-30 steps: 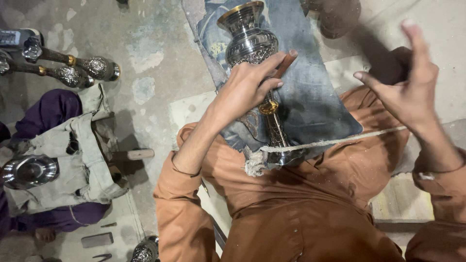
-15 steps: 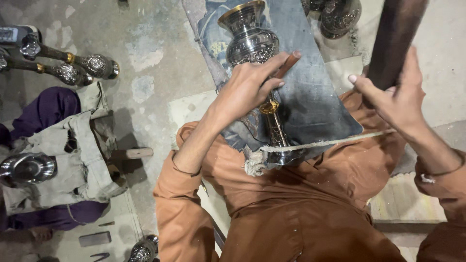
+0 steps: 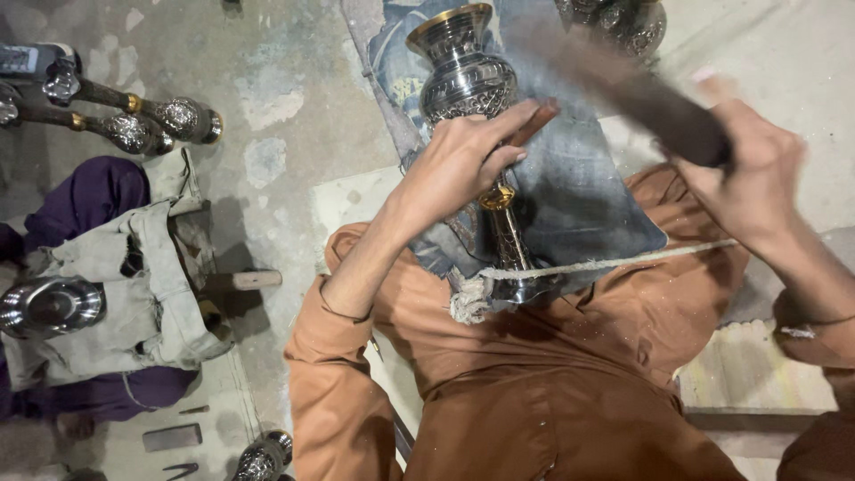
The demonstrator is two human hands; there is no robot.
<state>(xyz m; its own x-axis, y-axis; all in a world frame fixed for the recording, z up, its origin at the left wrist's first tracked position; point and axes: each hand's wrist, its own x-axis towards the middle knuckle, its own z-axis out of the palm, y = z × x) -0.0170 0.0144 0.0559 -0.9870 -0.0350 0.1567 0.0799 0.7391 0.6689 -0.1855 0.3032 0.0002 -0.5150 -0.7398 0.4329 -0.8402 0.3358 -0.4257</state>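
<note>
An engraved silver-and-gold metal vase [image 3: 460,76] lies on a blue-grey cloth [image 3: 579,191] across my lap, its slim stem tied down by a pale rope [image 3: 614,263]. My left hand [image 3: 463,165] rests on the vase's neck and pinches a thin reddish-brown chisel [image 3: 537,120] against it. My right hand [image 3: 753,183] grips a dark wooden mallet [image 3: 623,85], blurred with motion, its head angled down toward the chisel. I wear orange-brown clothes.
Another person in purple and beige sits at the left with a shiny metal bowl [image 3: 49,305] on the lap. Engraved metal stems [image 3: 134,120] lie on the concrete floor at upper left. Another engraved vessel [image 3: 623,20] stands at the top. A wooden-handled hammer [image 3: 254,280] lies nearby.
My right hand has swung the mallet from upright above my hand down and leftward toward the chisel. My left hand and the vase have stayed put.
</note>
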